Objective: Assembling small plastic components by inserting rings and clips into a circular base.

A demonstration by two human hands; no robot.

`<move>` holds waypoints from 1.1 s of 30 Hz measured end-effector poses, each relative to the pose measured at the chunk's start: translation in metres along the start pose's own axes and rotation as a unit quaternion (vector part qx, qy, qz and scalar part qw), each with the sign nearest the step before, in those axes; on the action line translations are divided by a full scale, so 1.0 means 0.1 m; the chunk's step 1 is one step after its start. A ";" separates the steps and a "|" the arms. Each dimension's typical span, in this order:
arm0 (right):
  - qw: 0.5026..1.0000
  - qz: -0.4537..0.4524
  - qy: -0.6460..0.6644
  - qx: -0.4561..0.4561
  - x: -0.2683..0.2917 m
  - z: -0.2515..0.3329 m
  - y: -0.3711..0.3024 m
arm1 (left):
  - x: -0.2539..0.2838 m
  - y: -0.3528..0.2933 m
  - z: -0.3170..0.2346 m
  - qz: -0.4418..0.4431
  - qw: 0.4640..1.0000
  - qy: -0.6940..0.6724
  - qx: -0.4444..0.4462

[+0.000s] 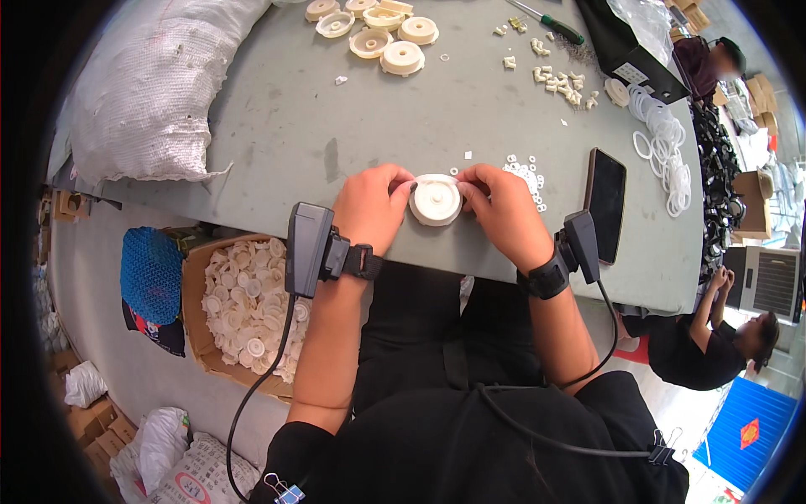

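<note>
Near the front edge of the table, a round cream plastic cap (pixel 437 204) lies between my hands, with a raised knob at its centre. Along its far rim runs a pale, translucent ring (pixel 437 178), only partly visible. My left hand (pixel 367 203) is closed, thumb and fingers pinching the ring at the rim's left side. On the right side my right hand (pixel 506 207) pinches it the same way. Just beyond my right hand lies a small pile of little white washers (pixel 525 175).
Similar round caps (pixel 401 57) sit at the back. Small cream fittings (pixel 554 80), a screwdriver (pixel 562 29), pale rings (pixel 667 139) and a phone (pixel 604 206) lie rightward. A white sack (pixel 159 92) covers the left; a carton (pixel 197 323) of parts stands below. Two people are at right.
</note>
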State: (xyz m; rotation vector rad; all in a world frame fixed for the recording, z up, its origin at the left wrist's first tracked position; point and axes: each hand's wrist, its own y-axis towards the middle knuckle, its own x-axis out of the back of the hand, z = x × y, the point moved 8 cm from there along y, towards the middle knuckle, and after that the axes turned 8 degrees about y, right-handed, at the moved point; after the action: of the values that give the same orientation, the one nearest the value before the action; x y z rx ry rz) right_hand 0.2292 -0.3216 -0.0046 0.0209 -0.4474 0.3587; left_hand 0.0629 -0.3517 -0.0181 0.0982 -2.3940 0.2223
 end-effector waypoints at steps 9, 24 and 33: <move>1.000 -0.005 0.010 -0.028 0.02 -0.09 0.10 | 0.01 0.08 -0.04 -0.012 0.996 0.085 0.006; 0.973 -0.075 0.217 0.030 0.19 0.12 -0.29 | 0.47 -0.85 0.11 -0.184 0.975 0.042 -0.114; 0.971 -0.002 0.240 0.014 -0.14 0.11 -0.50 | 0.62 -2.31 2.96 -0.277 0.919 0.146 0.241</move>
State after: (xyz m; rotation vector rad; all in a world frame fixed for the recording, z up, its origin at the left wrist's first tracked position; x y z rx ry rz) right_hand 0.2299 -0.3747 0.0018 -0.0380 0.0362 0.3522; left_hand -0.1479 -0.6348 -0.1612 0.8935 -1.8763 0.5099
